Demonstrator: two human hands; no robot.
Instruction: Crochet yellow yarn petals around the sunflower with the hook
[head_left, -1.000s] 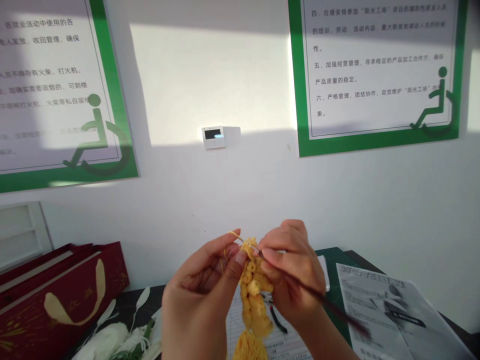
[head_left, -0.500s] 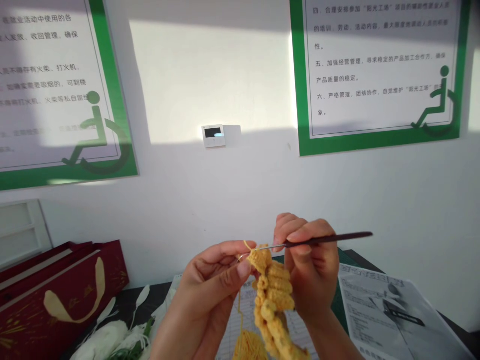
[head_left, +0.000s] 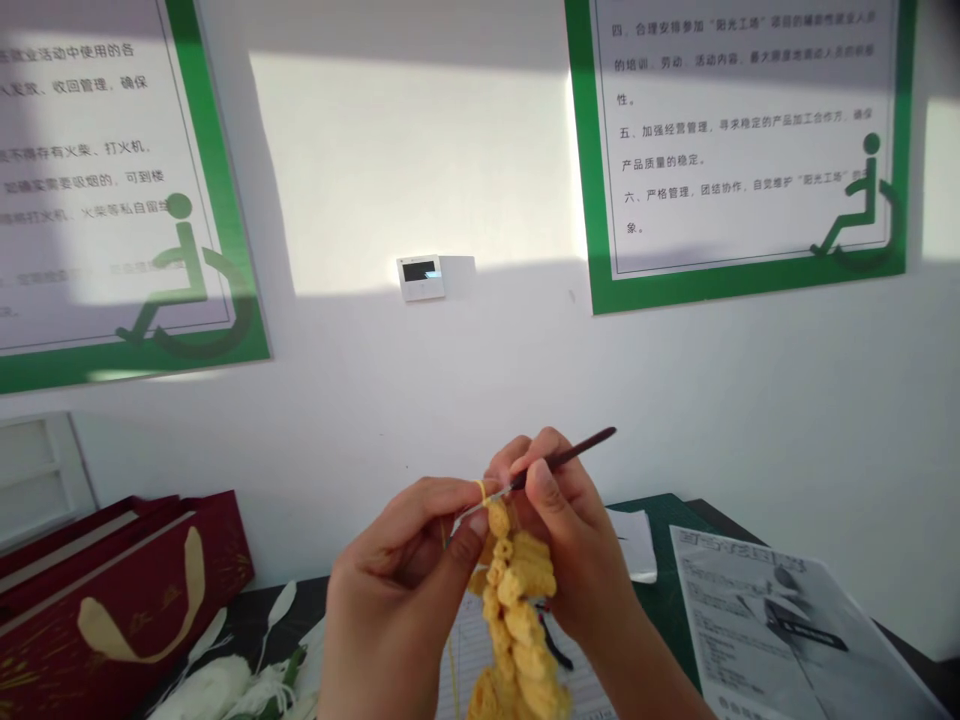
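Observation:
My left hand pinches the top of a yellow crochet piece, with a strand of yellow yarn running over the forefinger. The bumpy piece hangs down between both hands. In my right hand is a crochet hook with a dark handle, tilted up to the right. Its metal shaft reaches left to the top of the yellow work, close to my left fingertips. The hook's very tip is hard to make out there. Yarn trails down below my left thumb.
Red gift bags stand at the left, beside white yarn and white leaf-shaped pieces. A printed sheet lies at the right on a green mat. Lined paper is under the hands. Posters and a small panel hang on the wall.
My right hand has moved left, closer to my left hand, and the hook now slants more steeply. The yellow piece has turned and shifted slightly left. The view has shifted a little.

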